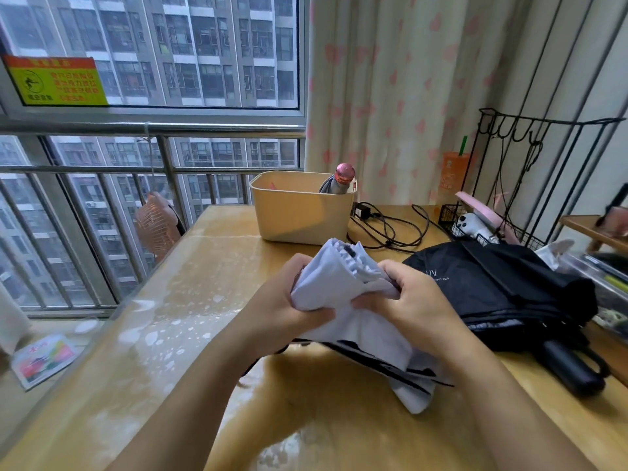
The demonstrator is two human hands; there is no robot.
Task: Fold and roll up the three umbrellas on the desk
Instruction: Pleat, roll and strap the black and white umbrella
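Now the pale lilac umbrella (343, 300) is held just above the desk (204, 300), in front of the beige bin (299, 212) on the person's side of it. The left hand (289, 300) has its grip closed round the bunched canopy, fingers curled behind the cloth and thumb pressed on the front. The right hand (418, 300) has its grip closed on the folds on the other side, thumb against the fabric. The canopy is loosely gathered. Its ruffled top end points toward the bin, while its lower end trails down onto the desk, with dark edging showing there.

The black umbrella (509, 294) lies on the desk to the right of the bin and nearer the person. It is collapsed but unrolled, with white print on the cloth and its black handle at the near end. A grey umbrella with a pink cap (341, 181) stands inside the bin at its right corner, rising above the rim. A black cable (390, 229) lies looped on the desk just right of the bin, and a black wire rack (509, 198) stands farther right. A small pink fan (158, 226) sits left of the bin, past the desk edge.
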